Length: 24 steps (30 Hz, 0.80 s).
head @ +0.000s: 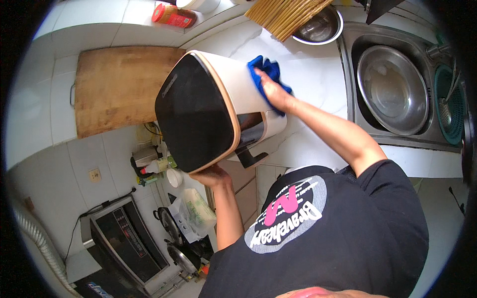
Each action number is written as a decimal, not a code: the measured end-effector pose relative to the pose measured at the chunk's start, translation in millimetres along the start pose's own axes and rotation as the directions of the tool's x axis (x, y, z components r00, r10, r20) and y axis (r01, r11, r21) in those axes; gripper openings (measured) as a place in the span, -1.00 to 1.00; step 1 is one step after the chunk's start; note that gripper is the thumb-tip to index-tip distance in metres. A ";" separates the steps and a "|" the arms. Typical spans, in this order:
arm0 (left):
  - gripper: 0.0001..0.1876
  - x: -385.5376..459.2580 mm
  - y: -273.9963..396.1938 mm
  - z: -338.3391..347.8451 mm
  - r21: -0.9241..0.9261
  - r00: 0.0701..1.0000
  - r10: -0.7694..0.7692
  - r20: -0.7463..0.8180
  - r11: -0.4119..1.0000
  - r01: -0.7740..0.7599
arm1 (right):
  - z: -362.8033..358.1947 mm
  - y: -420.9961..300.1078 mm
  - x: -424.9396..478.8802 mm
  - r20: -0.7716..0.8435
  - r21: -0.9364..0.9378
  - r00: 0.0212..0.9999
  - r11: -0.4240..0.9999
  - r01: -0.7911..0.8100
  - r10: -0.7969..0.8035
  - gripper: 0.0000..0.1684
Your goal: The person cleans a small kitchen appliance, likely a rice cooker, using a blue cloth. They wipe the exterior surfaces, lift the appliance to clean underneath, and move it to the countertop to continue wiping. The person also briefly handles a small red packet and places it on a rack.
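A white air fryer (223, 74) with a black glossy top (193, 111) and a tan rim stands before me on the counter, its top angled towards the left of the view. A dark window (251, 128) and a black handle (250, 158) show on its near side. In my right hand (275, 91) is a bunched blue cloth (268, 69), pressed against the fryer's white side wall. My left hand (212, 175) grips the fryer's near lower-left edge by the rim; its fingertips are hidden behind the body.
On the right, a sink (352, 89) holds a metal basin (395, 89) beside a green colander (449, 130). Bamboo sticks (288, 16) lie over a metal bowl (320, 28) at the back. A wooden board (123, 91) is left of the fryer. A red-lidded jar (173, 15) lies on a ledge.
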<state>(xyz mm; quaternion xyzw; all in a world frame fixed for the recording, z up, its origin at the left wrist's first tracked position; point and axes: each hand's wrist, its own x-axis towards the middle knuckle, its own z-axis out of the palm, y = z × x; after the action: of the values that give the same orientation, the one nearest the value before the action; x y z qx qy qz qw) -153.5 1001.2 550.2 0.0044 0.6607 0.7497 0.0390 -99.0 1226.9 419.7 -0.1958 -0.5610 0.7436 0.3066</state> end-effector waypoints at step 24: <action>-0.36 -37.7 1.6 22.5 0.027 0.999 -0.017 -0.048 0.999 0.019 | 34.7 -129.5 -55.0 -0.025 -0.389 0.832 0.772 0.502 -0.554 -0.44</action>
<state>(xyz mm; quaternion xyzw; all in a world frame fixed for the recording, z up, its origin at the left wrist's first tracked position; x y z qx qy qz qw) -114.6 1020.9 556.3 -0.0187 0.6718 0.7399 0.0300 -50.0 1188.6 550.6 -0.1346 -0.6991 0.4937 0.4994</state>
